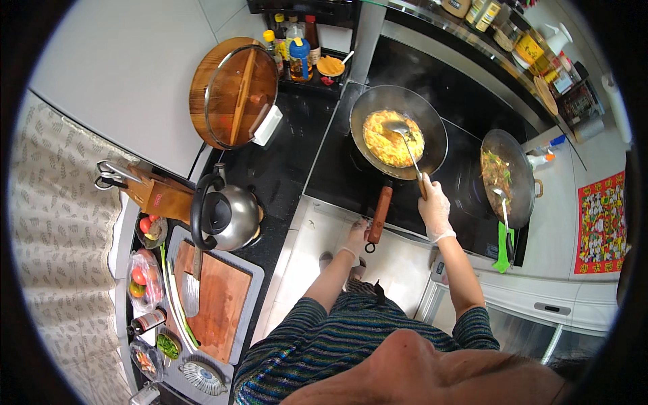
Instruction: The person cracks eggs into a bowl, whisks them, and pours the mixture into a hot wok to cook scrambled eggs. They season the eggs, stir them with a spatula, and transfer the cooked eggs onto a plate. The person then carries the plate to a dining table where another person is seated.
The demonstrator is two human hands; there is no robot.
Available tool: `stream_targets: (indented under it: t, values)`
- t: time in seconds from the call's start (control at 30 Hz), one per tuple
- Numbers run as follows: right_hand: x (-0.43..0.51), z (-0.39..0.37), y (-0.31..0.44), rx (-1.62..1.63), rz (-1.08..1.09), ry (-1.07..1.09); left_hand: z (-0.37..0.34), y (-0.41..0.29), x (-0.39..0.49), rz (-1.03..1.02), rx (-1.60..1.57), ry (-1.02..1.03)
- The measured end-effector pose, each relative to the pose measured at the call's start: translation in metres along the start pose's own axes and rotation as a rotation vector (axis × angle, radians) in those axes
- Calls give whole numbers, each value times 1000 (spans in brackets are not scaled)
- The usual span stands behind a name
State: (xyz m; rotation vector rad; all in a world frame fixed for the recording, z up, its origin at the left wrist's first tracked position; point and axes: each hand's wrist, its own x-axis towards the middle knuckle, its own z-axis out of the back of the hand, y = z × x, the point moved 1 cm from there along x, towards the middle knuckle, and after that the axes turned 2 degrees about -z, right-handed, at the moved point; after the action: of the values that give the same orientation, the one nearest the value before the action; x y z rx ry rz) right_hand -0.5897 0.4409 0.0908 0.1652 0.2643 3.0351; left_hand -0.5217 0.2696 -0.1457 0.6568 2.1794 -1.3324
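Observation:
My right hand [435, 210], in a clear disposable glove, grips the brown handle of a metal wok spatula [411, 152]. The spatula's head rests in a yellow egg-like mixture [379, 147] inside a dark wok [435, 136] on the stove. The wok's reddish-brown handle [380, 212] points towards me. Just left of that handle, at the stove's front edge, is my gloved left hand [357, 237]. Its fingers are partly hidden, so whether it touches or holds anything is unclear.
Right of the wok stands a second pan [521, 177] with cooked food and a spatula [504, 212]. On the left counter are a kettle [235, 217], a knife block [162, 195], and a cutting board [223, 309] with a cleaver [191, 293]. Bottles [312, 40] and a glass lid [230, 96] stand behind.

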Motion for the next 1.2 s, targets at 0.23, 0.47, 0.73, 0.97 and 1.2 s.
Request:
stream_targets:
  t: [0.23,0.47,0.73,0.97,1.2]
  values:
    - [6,28,27,-100,186,-154,17,20,33,16,124,26]
    - [97,7,141,925,375,133,77,-34,-19,-59,291,-105]
    - [292,-95,340,1510,199,338,123,-79,-117,-224,-6,-198]
    - [434,-164,431,1577,-19,294,129,-79,-161,-186,-145,-463]
    - [483,-237,444,1370,-10,459,102,-69,-152,-171,-248,-469]
